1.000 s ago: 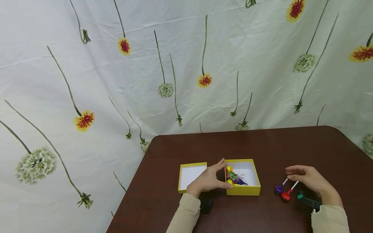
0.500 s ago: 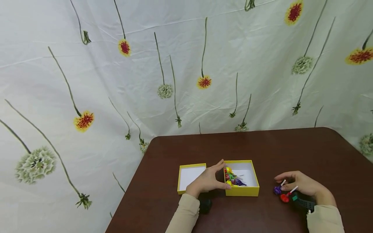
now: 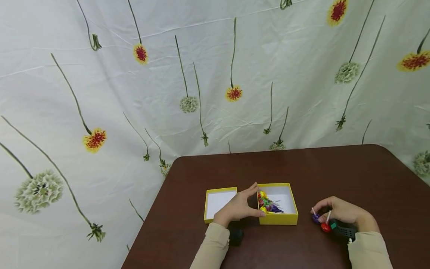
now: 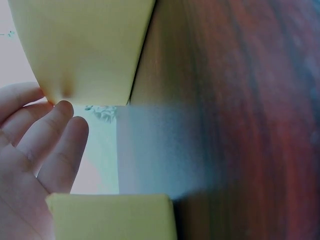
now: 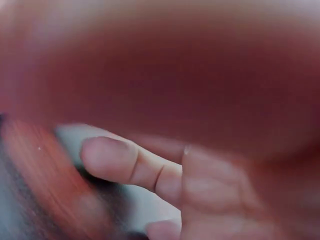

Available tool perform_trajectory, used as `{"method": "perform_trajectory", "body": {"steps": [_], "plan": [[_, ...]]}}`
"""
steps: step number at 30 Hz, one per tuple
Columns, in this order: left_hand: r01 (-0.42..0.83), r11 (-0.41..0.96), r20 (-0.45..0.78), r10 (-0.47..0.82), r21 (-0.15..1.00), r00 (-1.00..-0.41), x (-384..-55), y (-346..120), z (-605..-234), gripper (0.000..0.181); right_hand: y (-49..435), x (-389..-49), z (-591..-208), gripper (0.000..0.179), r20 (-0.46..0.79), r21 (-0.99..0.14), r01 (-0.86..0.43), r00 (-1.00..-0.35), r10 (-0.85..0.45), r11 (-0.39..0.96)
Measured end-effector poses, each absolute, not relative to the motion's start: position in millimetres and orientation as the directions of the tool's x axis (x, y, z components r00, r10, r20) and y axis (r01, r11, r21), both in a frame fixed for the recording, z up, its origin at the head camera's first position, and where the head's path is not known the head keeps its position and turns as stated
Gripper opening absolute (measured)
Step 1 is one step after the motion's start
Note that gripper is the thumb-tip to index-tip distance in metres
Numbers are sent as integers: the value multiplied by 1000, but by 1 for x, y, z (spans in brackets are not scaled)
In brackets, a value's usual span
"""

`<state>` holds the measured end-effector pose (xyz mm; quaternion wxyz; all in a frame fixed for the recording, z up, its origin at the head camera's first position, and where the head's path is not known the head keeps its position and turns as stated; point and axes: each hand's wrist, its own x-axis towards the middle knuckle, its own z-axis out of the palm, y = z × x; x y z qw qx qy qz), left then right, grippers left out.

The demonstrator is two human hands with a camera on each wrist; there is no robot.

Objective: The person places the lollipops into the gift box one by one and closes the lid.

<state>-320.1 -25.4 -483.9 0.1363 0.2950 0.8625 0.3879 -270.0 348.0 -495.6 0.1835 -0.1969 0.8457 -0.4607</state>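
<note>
My left hand (image 3: pixel 236 207) touches the left side of an open yellow box (image 3: pixel 278 219), thumb at the front corner and fingers at the back corner. In the left wrist view, fingertips (image 4: pixel 64 109) meet the edge of the box wall (image 4: pixel 90 55). Several wrapped lollipops (image 3: pixel 265 203) lie along the box's left side. To the right, my right hand (image 3: pixel 342 212) pinches a purple lollipop (image 3: pixel 315 218) between thumb and forefinger. A red lollipop (image 3: pixel 325 227) lies just below that hand. The right wrist view shows blurred fingers (image 5: pixel 107 159), with no lollipop visible.
A yellow box lid (image 3: pixel 220 203) with a white inside lies left of the box, partly behind my left hand. All stand on a dark brown table (image 3: pixel 275 246). Behind it hangs a white cloth (image 3: pixel 151 82) printed with flowers.
My right hand has moved left from the sticks to the purple lollipop and taken hold of it; its stick now points another way. My left hand stays at the box.
</note>
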Motion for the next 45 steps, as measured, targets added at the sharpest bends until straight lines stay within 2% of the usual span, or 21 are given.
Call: {"method": "perform_trajectory", "body": {"steps": [4, 9, 20, 24, 27, 34, 45], "plan": [[400, 521, -9, 617, 754, -787, -319, -26, -483, 93, 348, -272, -499, 22, -100, -881, -174, -841, -533, 439], [397, 520, -12, 618, 756, -786, -318, -27, -483, 94, 351, -272, -502, 27, -65, -905, -176, -843, -534, 387], [393, 523, -16, 615, 756, -788, -318, -26, -485, 91, 345, -268, -479, 39, -40, -898, -121, -935, -352, 423], [397, 522, -19, 622, 755, -783, -318, -26, -485, 89, 339, -265, -464, 44, -12, -860, -111, -971, -237, 498], [400, 519, -13, 622, 756, -783, -319, -27, -484, 88, 333, -263, -452, 41, 45, -826, -128, -986, -162, 549], [419, 527, 5, 618, 739, -786, -322, -27, -482, 86, 325, -260, -431, 26, 223, -764, -214, -973, -61, 609], [410, 547, -15, 612, 730, -791, -321, -26, -483, 95, 306, -260, -421, 31, 311, -735, -273, -949, -49, 621]]}}
